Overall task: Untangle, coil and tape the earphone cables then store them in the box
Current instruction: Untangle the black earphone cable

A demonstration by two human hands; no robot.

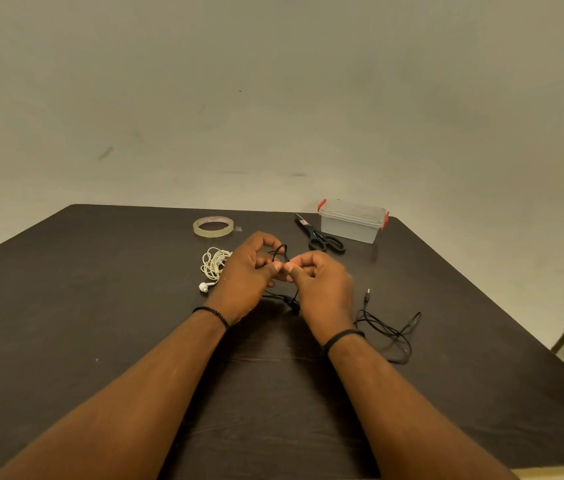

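Matt dark table (100, 306) — clear plastic box (351, 227), glossy tape roll (213, 226), black-handled scissors (322, 237) with dull metal blades.

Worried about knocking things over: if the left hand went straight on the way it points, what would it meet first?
Probably the scissors: the left hand points forward and rightward, past the black cable it pinches. Depth is uncertain.

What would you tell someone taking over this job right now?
Left hand and right hand: both pinch the black earphone cable, raised over the dark table; its plug end trails loose to the right.
White earphones: in a tangle left of the hands.
Tape roll, scissors and the clear box, lid on, sit at the far edge.
Done: nothing coiled, taped or stored.
Left: untangle, coil and tape both cables, open the box, store them.
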